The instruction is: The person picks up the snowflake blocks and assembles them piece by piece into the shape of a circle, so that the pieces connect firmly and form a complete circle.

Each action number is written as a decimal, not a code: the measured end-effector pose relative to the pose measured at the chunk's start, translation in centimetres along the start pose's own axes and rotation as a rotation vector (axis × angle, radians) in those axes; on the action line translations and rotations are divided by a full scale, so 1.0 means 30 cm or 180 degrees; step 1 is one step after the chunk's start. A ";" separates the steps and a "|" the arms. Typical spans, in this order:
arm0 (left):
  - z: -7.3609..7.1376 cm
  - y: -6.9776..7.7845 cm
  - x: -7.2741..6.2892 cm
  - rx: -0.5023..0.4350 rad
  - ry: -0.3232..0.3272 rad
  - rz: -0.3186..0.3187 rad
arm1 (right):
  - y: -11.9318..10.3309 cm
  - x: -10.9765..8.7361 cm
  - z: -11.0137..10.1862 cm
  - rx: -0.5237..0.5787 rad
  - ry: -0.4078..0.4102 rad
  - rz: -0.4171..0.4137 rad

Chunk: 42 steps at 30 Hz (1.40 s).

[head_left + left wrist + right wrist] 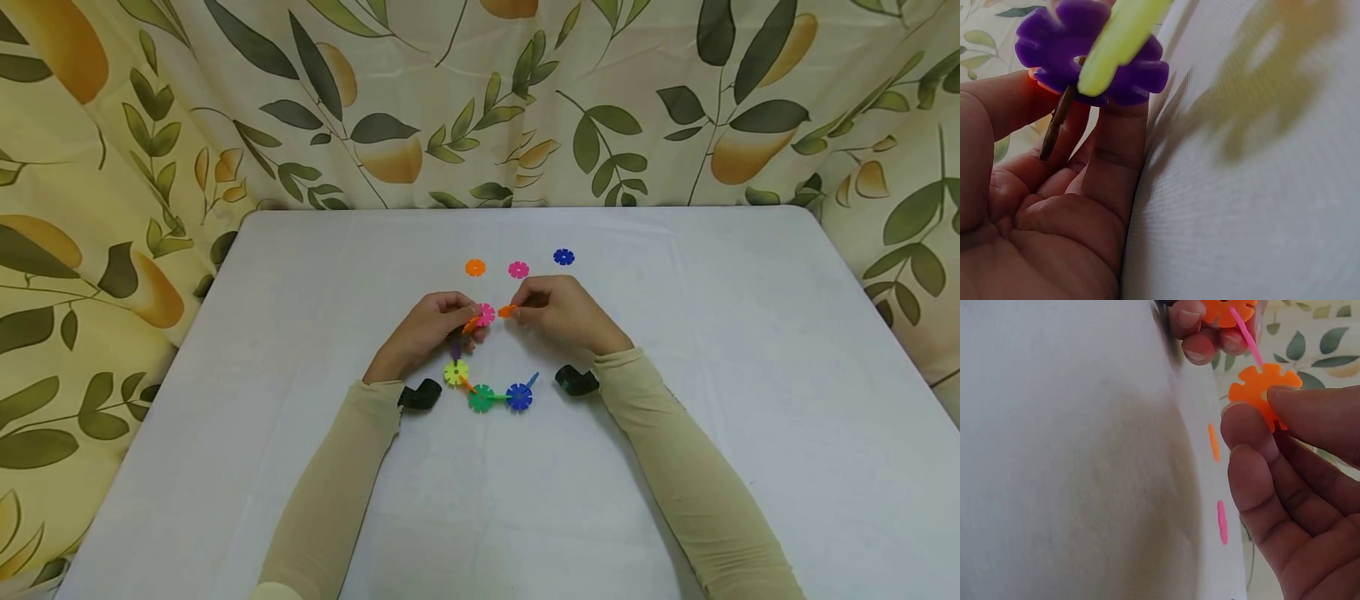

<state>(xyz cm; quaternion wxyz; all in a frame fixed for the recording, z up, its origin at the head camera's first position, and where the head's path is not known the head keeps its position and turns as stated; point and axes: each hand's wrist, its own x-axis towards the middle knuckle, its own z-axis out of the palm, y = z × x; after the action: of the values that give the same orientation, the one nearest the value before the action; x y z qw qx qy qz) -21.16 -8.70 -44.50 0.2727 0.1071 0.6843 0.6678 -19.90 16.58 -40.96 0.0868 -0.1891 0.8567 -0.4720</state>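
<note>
My left hand (pixel 429 327) holds the upper end of a chain of slotted plastic snowflake discs, near a pink disc (pixel 487 314) and an orange disc (pixel 470 326). A purple disc (pixel 1060 47) sits by the left fingers, slotted to a yellow disc (pixel 1119 47) and a dark edge-on one. Below, the chain curves through a green disc (pixel 481 398) to a blue disc (pixel 519 397). Thumb and forefinger of my right hand (pixel 566 310) pinch a loose orange disc (pixel 1250 389). In the right wrist view its edge is very close to the pink disc; contact is unclear.
Three single discs lie on the white table (pixel 637 483) beyond the hands: an orange one (pixel 476 267), a pink one (pixel 518 270) and a dark blue one (pixel 564 257). Black wrist devices (pixel 576 381) show beside both sleeves. A leaf-patterned curtain (pixel 465 108) hangs behind the table.
</note>
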 end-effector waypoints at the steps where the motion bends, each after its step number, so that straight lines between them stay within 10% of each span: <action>1: 0.000 0.000 0.000 0.0005 0.0001 0.0000 | -0.001 0.000 0.001 0.0007 -0.0007 -0.0010; 42: 0.006 -0.001 0.000 0.0017 0.0154 0.0012 | -0.031 0.012 0.082 -0.0332 0.0185 -0.0405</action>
<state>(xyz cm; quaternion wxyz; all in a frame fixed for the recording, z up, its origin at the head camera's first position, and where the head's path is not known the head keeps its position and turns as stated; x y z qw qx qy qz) -21.06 -8.55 -44.52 0.2545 0.0929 0.6922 0.6689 -19.20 14.06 -41.49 0.0218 -0.2336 0.8686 -0.4366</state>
